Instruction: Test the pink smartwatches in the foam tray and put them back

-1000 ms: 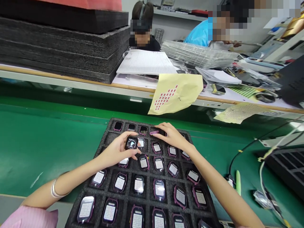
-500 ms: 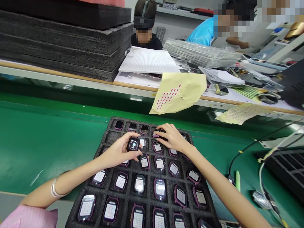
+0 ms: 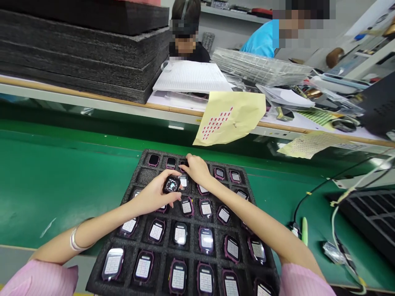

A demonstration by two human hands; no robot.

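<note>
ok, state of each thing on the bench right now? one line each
left hand: holds a watch unit, lifted off the tray
watch unit: screen lit, dial showing
right hand: fingers on the tray's far row
foam tray: flat on the green belt, most pockets filled
yellow sheet: hangs over the bench edge
</note>
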